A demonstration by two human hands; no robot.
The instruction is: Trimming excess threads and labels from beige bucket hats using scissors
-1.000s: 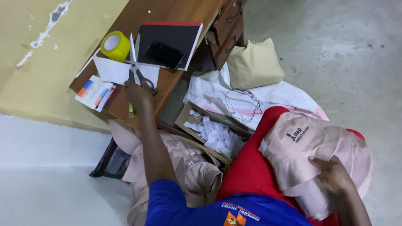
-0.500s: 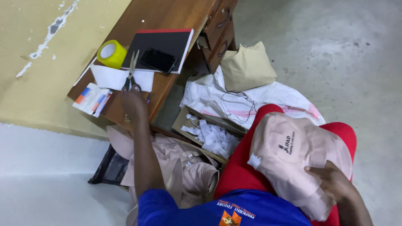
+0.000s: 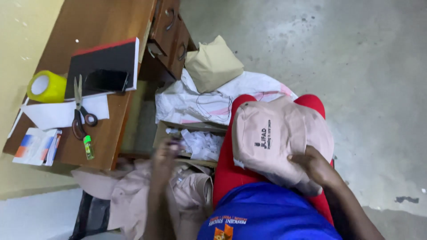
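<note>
Seated figure at a wooden desk [image 3: 102, 138]. The right hand [image 3: 311, 166] gripped a beige cap [image 3: 278, 138] lying on the lap. The left hand [image 3: 163, 158], motion-blurred, hung between desk and lap; its grasp could not be told. Scissors [image 3: 80, 111] lay on the desk, apparently set down. Judged next: bringing the left hand onto the cap.

One pair of scissors [image 3: 80, 111], one yellow tape roll [image 3: 46, 86], one black notebook [image 3: 104, 66], one pink cap [image 3: 278, 138], two hands, left hand [image 3: 164, 160], right hand [image 3: 313, 166].
</note>
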